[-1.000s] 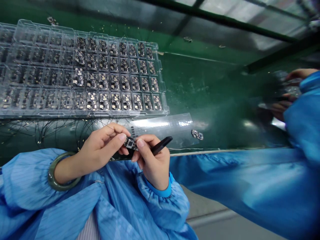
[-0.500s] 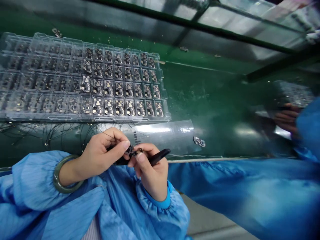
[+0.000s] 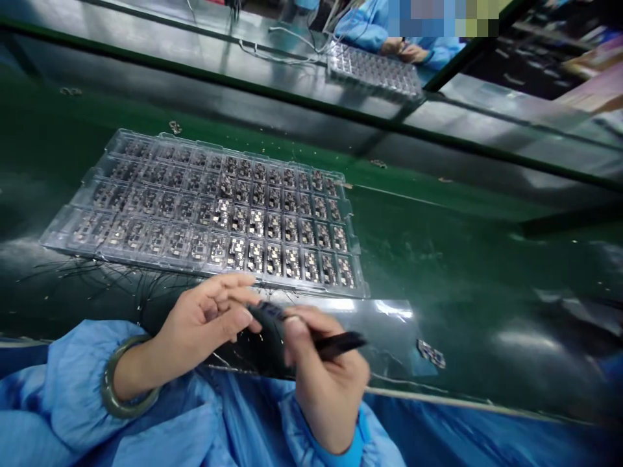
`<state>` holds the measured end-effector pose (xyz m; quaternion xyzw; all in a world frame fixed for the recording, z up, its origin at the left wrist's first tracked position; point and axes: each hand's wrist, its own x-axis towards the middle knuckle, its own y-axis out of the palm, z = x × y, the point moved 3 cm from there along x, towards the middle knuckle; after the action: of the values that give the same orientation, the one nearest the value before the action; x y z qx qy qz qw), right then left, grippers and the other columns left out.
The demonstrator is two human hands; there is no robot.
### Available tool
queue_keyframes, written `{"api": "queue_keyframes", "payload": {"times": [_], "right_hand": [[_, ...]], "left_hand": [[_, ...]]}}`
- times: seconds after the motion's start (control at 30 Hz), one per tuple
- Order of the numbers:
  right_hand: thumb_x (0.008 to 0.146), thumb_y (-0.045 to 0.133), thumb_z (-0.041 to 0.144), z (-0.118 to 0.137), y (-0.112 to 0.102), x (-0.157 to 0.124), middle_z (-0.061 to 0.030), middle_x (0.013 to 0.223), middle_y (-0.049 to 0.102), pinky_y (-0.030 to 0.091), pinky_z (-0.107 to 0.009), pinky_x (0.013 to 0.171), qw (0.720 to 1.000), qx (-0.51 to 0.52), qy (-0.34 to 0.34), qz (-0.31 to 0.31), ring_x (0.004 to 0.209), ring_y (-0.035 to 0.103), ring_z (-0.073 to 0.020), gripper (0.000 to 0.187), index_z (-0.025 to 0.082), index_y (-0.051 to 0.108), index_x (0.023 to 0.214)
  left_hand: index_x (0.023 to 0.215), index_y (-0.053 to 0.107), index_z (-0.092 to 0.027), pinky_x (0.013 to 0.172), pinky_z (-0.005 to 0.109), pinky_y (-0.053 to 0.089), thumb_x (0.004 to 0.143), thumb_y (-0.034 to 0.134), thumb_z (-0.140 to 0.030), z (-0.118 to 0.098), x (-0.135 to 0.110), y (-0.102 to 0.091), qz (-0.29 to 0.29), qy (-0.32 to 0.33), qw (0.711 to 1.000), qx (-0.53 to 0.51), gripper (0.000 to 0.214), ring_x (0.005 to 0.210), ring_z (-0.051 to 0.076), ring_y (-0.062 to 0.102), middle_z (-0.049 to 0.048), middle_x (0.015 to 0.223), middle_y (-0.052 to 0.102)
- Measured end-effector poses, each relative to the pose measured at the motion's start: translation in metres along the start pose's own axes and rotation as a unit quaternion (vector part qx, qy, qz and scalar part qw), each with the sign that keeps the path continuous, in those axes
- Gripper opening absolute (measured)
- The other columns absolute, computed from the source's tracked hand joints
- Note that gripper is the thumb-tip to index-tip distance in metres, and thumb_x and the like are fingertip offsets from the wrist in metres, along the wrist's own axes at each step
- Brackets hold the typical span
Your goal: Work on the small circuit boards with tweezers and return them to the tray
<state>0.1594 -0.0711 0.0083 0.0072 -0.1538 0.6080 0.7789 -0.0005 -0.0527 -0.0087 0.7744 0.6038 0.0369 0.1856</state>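
Note:
My left hand (image 3: 202, 324) is closed in a pinch on a small dark circuit board (image 3: 270, 311) near the front edge of the green work surface (image 3: 438, 259). My right hand (image 3: 324, 383) meets it from the right, fingers curled round black tweezers (image 3: 335, 347) with the thumb against the board. Both hands are blurred by motion. A jade-coloured bangle (image 3: 119, 399) sits on my left wrist. Just beyond the hands lies a clear plastic tray (image 3: 82, 230) with several rows of small circuit boards in its cells.
Thin black wires (image 3: 97, 275) lie loose in front of the tray. A clear plastic sheet (image 3: 389, 318) lies right of my hands, with one loose board (image 3: 431, 353) beside it. Across the line, another person's hands (image 3: 403, 52) work at a second tray (image 3: 374, 71).
The view has tilted up and the far side of the line has come into sight. My hands stay together on the board, now lower and further right in the picture.

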Motion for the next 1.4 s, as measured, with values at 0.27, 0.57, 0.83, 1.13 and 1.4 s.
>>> {"api": "queue_keyframes", "payload": {"times": [0.27,0.57,0.83,1.13,1.4], "right_hand": [[0.087,0.055,0.006,0.006,0.06,0.038,-0.0105,0.123,0.067,0.056,-0.035,0.082,0.871,-0.324,-0.364,0.066,0.096,0.068,-0.022,0.039,0.02,0.062,0.123],[0.093,0.055,0.03,0.002,0.082,0.033,-0.0084,0.12,0.07,0.051,-0.032,0.064,0.821,-0.429,-0.329,0.185,0.08,0.062,-0.0211,0.027,0.013,0.068,0.109],[0.091,0.056,0.03,0.004,0.077,0.027,-0.0087,0.131,0.063,0.054,-0.032,0.066,0.83,-0.429,-0.294,0.203,0.087,0.064,-0.0217,0.031,0.016,0.065,0.117],[0.092,0.057,0.024,0.005,0.029,0.022,-0.0123,0.117,0.07,0.057,-0.032,0.086,0.892,-0.364,-0.255,0.085,0.104,0.068,-0.0223,0.023,0.015,0.068,0.11],[0.092,0.054,0.022,-0.007,-0.024,0.026,-0.013,0.111,0.071,0.056,-0.035,0.087,0.9,-0.387,-0.2,0.009,0.102,0.069,-0.0225,0.022,0.014,0.068,0.107]], "left_hand": [[0.109,0.06,-0.02,0.075,0.021,0.053,0.092,0.059,-0.029,-0.013,-0.006,-0.036,-0.287,0.161,0.944,0.013,0.02,0.09,0.012,0.063,0.0058,0.115,0.062],[0.112,0.058,-0.019,0.085,0.026,0.051,0.091,0.058,-0.025,-0.016,-0.01,-0.039,-0.279,0.175,0.928,0.172,0.022,0.099,0.016,0.062,0.0062,0.114,0.064],[0.112,0.057,-0.019,0.09,0.027,0.05,0.092,0.057,-0.024,-0.017,-0.011,-0.035,-0.271,0.172,0.921,0.221,0.021,0.104,0.017,0.061,0.0059,0.114,0.063],[0.105,0.061,-0.02,0.1,0.034,0.046,0.093,0.05,-0.016,-0.03,-0.017,-0.037,-0.226,0.257,0.855,0.39,0.017,0.107,0.019,0.06,0.0044,0.109,0.065],[0.115,0.059,-0.018,0.108,0.054,0.035,0.092,0.054,-0.017,-0.011,-0.001,-0.032,-0.086,0.311,0.654,0.685,0.023,0.118,0.028,0.058,0.0064,0.119,0.069]]}}
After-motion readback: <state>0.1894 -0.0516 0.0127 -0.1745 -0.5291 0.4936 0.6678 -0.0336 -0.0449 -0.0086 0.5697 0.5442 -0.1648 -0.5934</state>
